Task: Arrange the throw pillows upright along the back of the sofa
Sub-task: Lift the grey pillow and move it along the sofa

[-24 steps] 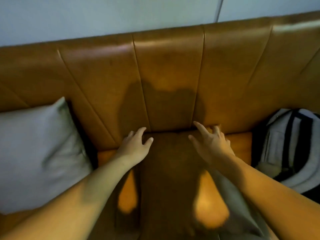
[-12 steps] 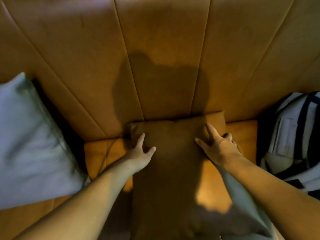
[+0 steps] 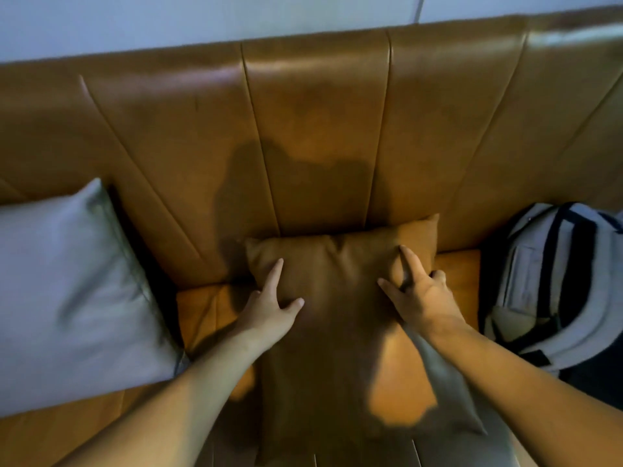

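A brown throw pillow the colour of the sofa stands in the middle of the seat, its top edge touching the sofa back. My left hand lies flat on its left face with fingers spread. My right hand presses on its right face, fingers spread too. A grey pillow leans upright against the sofa back at the left. Another grey cushion lies partly under my right forearm; most of it is hidden.
A grey and black backpack sits on the seat at the right, against the sofa back. Orange seat leather shows between the two pillows. A pale wall runs behind the sofa.
The brown pillow's top edge has come into view against the sofa back, between my hands. Both hands have stayed flat on it. The view dipped down, then rose again.
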